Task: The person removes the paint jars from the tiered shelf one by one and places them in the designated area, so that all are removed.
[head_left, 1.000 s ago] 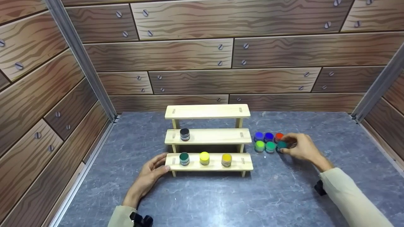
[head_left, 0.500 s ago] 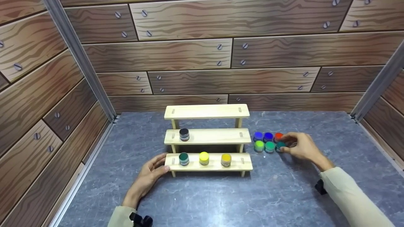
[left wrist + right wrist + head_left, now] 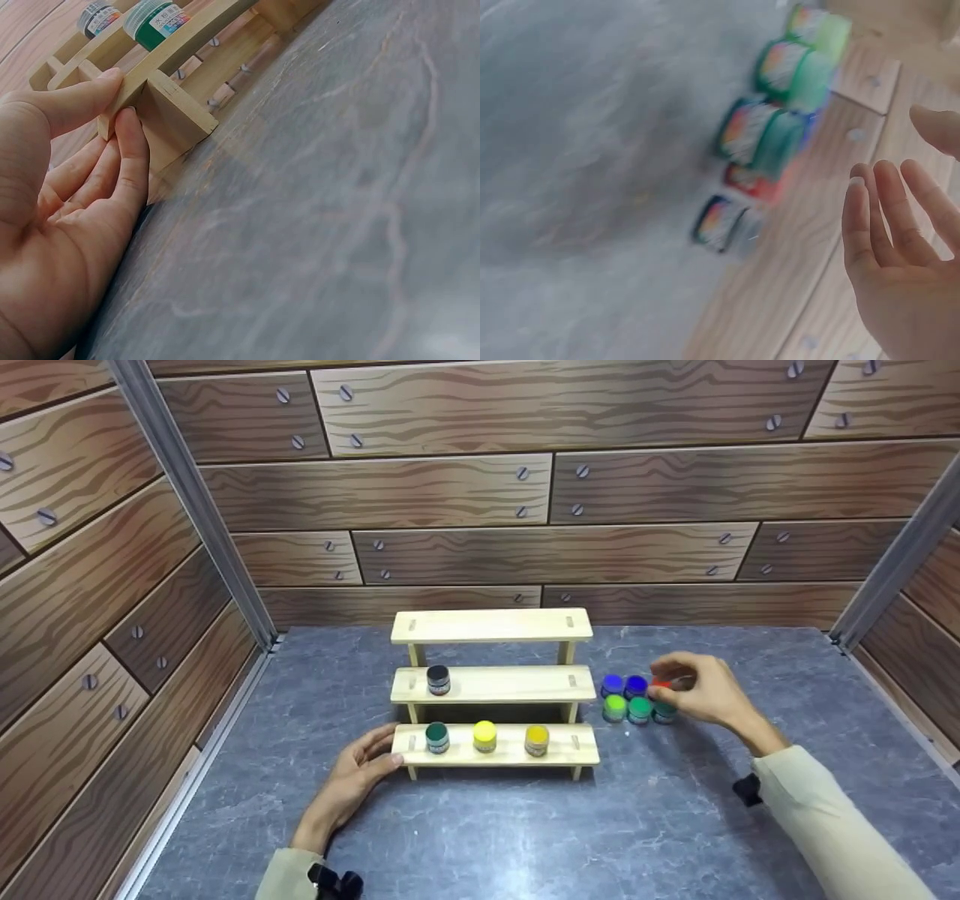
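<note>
My left hand (image 3: 351, 776) grips the left end of the lowest board of a three-step wooden display shelf (image 3: 510, 682). In the left wrist view its thumb lies on top and a finger underneath. My right hand (image 3: 709, 690) hovers over the right side of a cluster of small paint jars, thumb and fingers apart. Nothing is between its fingers in the right wrist view. The red jar (image 3: 660, 687) and teal jar (image 3: 664, 712) are partly hidden behind it. Beside them stand a green jar (image 3: 639, 709), light green jar (image 3: 615, 708), blue jar (image 3: 636, 686) and violet-blue jar (image 3: 612, 685).
On the bottom step stand a dark green jar (image 3: 437, 737), a yellow jar (image 3: 484, 736) and an ochre jar (image 3: 536, 740). The middle step bears a black jar (image 3: 438, 679). A grey-lidded jar (image 3: 726, 225) shows near the red one in the right wrist view. Wood-patterned walls enclose the table.
My right hand has risen off the teal jar and shifted slightly away and left, over the red jar. The left hand keeps its grip on the shelf.
</note>
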